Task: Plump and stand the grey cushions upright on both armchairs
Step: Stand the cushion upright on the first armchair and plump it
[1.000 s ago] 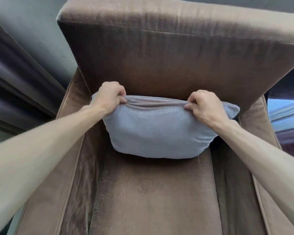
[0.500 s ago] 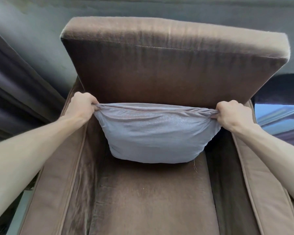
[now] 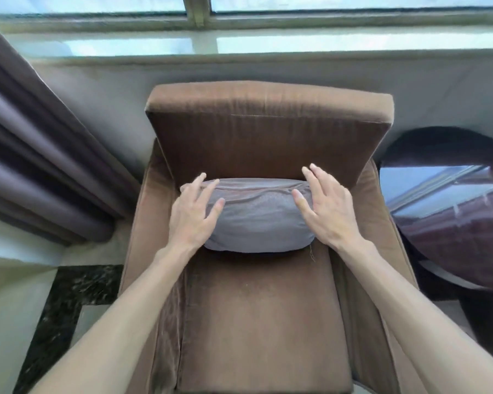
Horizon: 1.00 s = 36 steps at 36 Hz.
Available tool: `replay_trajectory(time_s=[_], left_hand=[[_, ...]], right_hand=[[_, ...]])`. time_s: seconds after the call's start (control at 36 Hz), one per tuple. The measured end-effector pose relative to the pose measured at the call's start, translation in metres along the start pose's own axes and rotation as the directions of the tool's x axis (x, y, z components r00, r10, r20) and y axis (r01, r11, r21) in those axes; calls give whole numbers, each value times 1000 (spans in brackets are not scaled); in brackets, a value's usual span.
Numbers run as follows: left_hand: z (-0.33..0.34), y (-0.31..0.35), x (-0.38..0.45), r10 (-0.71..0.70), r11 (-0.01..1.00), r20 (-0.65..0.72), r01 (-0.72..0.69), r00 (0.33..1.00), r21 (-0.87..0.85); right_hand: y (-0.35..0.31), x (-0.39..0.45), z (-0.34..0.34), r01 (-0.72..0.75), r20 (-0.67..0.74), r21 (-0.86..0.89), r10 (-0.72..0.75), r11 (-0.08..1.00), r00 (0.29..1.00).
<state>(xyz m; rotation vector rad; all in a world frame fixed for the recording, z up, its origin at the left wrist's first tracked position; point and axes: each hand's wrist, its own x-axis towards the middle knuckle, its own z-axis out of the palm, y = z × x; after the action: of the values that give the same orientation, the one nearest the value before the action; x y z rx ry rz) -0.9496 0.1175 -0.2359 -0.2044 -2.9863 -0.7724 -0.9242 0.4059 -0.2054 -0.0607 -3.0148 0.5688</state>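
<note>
A grey cushion (image 3: 256, 217) stands upright at the back of a brown armchair's seat (image 3: 262, 317), leaning on the chair's backrest (image 3: 268, 137). My left hand (image 3: 192, 214) is spread over the cushion's left end, fingers apart, holding nothing. My right hand (image 3: 326, 206) is spread over its right end the same way. Both hands are in front of the cushion; whether they touch it I cannot tell. A loose thread hangs at the cushion's lower right corner.
Heavy purple-grey curtains (image 3: 40, 155) hang to the chair's left. A low wall and window (image 3: 268, 38) run behind the chair. A dark glossy round table (image 3: 450, 223) stands close on the right. Dark marble floor trim (image 3: 66, 302) shows at lower left.
Both hands have let go of the cushion's top corners and opened. The cushion has settled against the backrest, rounder and narrower. The view has pulled back and higher, showing the window and table.
</note>
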Motion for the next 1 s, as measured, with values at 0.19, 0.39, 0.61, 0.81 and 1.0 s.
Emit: replay_trajectory(time_s=[0.19, 0.39, 0.61, 0.81, 1.0], left_hand=[[-63, 67, -63, 62, 995, 36, -59, 997, -85], [-128, 110, -112, -49, 884, 18, 52, 999, -464], [-170, 155, -159, 129, 817, 50, -78, 990, -571], [-175, 209, -192, 318, 705, 100, -164, 943, -691], [-138, 276, -200, 351, 645, 380, 73, 856, -760]], right_hand=[[-53, -67, -74, 53, -37, 2, -53, 999, 998], [-103, -141, -137, 43, -33, 65, -40, 997, 999], [-128, -206, -179, -81, -133, 114, 96, 990, 986], [-129, -269, -205, -308, -144, 356, 377, 882, 915], [-117, -335, -228, -331, -203, 700, 621, 633, 757]])
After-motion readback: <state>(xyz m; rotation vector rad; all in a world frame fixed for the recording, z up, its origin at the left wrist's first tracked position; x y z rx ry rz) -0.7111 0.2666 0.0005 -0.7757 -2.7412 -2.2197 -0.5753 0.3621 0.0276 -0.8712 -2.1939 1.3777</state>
